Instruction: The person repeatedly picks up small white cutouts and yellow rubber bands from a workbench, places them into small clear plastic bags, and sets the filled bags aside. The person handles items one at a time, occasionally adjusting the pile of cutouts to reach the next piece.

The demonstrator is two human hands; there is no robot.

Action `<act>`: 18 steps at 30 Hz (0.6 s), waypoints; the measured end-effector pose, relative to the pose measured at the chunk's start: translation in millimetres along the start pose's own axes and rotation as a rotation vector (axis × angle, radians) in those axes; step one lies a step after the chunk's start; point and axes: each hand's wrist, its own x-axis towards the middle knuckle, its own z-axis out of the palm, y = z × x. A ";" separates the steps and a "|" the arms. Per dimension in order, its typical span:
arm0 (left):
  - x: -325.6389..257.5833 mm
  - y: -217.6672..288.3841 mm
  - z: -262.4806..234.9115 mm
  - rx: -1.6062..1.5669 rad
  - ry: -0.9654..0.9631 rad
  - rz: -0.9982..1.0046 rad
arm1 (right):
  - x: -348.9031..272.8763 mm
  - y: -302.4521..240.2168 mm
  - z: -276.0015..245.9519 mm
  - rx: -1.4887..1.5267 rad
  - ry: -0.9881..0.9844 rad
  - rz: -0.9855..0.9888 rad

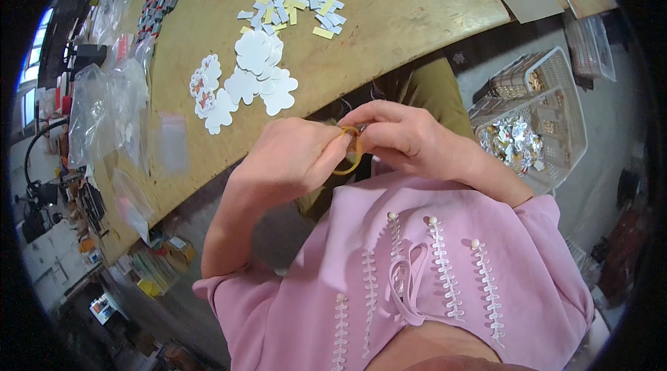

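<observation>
Left hand [292, 155], curled with its knuckles upward, and right hand [406, 136], bent inward at the wrist, meet fingertip to fingertip and pinch a yellow loop [360, 154] situated between them; the curled fingers conceal part of the loop and the exact contact points. Beyond the left hand, white flower-shaped cards [255, 51] lie overlapping on the table [396, 17], their lower layers covered. To the right of the right hand, a plastic basket [571, 121] contains shiny pieces [511, 138] whose individual outlines are difficult to distinguish.
</observation>
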 end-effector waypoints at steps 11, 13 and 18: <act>3.8 2.0 -2.4 -0.865 0.096 -0.327 | 0.2 7.0 1.2 0.017 0.010 0.039; 2.3 2.1 0.3 -1.018 0.122 -0.303 | 2.3 5.5 1.7 0.021 0.022 0.034; 0.3 5.9 16.3 -0.837 0.373 -0.148 | 3.8 8.2 -1.8 0.051 0.035 0.046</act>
